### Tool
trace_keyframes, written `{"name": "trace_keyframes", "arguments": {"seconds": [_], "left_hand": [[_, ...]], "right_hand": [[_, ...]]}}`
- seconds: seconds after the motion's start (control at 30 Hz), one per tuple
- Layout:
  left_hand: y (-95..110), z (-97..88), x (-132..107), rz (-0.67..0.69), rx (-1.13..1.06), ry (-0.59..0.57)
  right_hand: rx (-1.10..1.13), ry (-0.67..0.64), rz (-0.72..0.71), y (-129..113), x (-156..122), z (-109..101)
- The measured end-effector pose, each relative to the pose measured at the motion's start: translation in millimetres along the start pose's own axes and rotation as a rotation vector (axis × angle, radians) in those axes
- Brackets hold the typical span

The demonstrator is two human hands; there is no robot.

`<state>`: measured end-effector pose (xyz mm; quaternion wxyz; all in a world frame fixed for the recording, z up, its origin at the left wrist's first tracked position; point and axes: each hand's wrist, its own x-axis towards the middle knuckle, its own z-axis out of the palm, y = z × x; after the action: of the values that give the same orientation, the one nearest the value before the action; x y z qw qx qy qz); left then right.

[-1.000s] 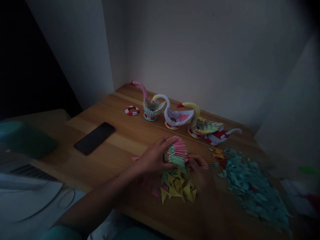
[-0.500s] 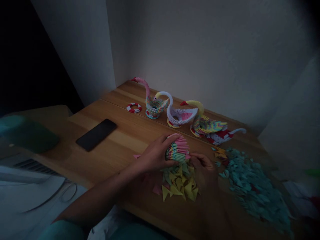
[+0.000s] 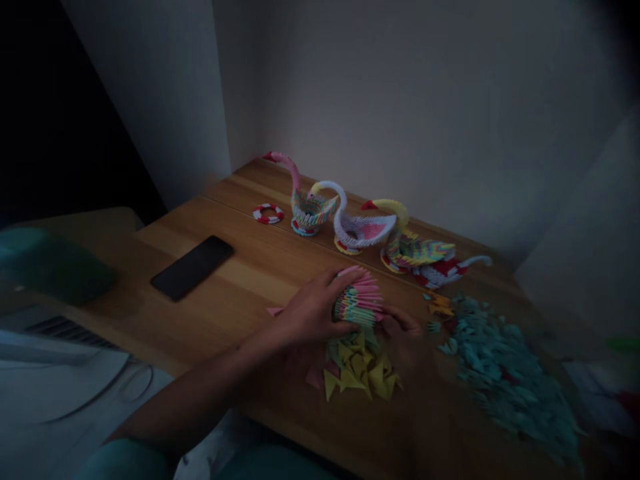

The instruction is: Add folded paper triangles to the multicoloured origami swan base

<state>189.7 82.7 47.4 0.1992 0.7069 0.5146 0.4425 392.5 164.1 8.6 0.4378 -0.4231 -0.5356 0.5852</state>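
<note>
My left hand [image 3: 315, 308] is wrapped round a folded-paper piece [image 3: 359, 299] built of pink, green, yellow and blue units, its pink tips fanning outward. At its right side my right hand [image 3: 406, 337] has thumb and fingers pinched on a small pink paper unit [image 3: 379, 316], touching the piece's edge. Beneath the hands lies a heap of yellow paper triangles [image 3: 363, 367], with pale green ones partly hidden behind. Pink triangles [image 3: 314, 377] lie to the left of the heap, some under my left forearm.
Several paper swans [image 3: 363, 230] stand in a row along the back, beside a red-and-white paper ring [image 3: 268, 213]. A black phone [image 3: 193, 267] lies on the wooden table [image 3: 240, 230]. At right spreads a large pile of teal paper units [image 3: 505, 373], near some orange ones [image 3: 441, 305].
The paper piece has shifted slightly right and turned a little in my left hand. My right hand stays pinched at its edge. The view has tilted very slightly.
</note>
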Motion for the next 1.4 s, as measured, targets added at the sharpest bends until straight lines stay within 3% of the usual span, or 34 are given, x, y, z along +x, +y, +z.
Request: {"name": "trace_keyframes", "arguments": {"seconds": [0.3, 0.7, 0.93, 1.1, 1.4], "left_hand": [[-2.3, 3.0, -0.8, 0.029, 0.073, -0.016], [-1.1, -1.0, -0.5, 0.038, 0.073, -0.023], [-3.6, 1.3, -1.2, 0.05, 0.1, -0.021], [-3.3, 1.1, -0.7, 0.06, 0.119, -0.013], [-2.4, 2.1, -1.0, 0.061, 0.136, -0.011]], "right_hand": [[-0.105, -0.097, 0.082, 0.2, 3.8, -8.9], [-0.143, -0.103, -0.126, -21.2, -7.0, 2.9], [-0.239, -0.151, -0.107, -13.0, 0.3, -7.9], [-0.278, -0.118, -0.045, -8.7, 0.8, -12.4], [-0.197, -0.144, 0.045, -3.7, 4.5, -15.1]]}}
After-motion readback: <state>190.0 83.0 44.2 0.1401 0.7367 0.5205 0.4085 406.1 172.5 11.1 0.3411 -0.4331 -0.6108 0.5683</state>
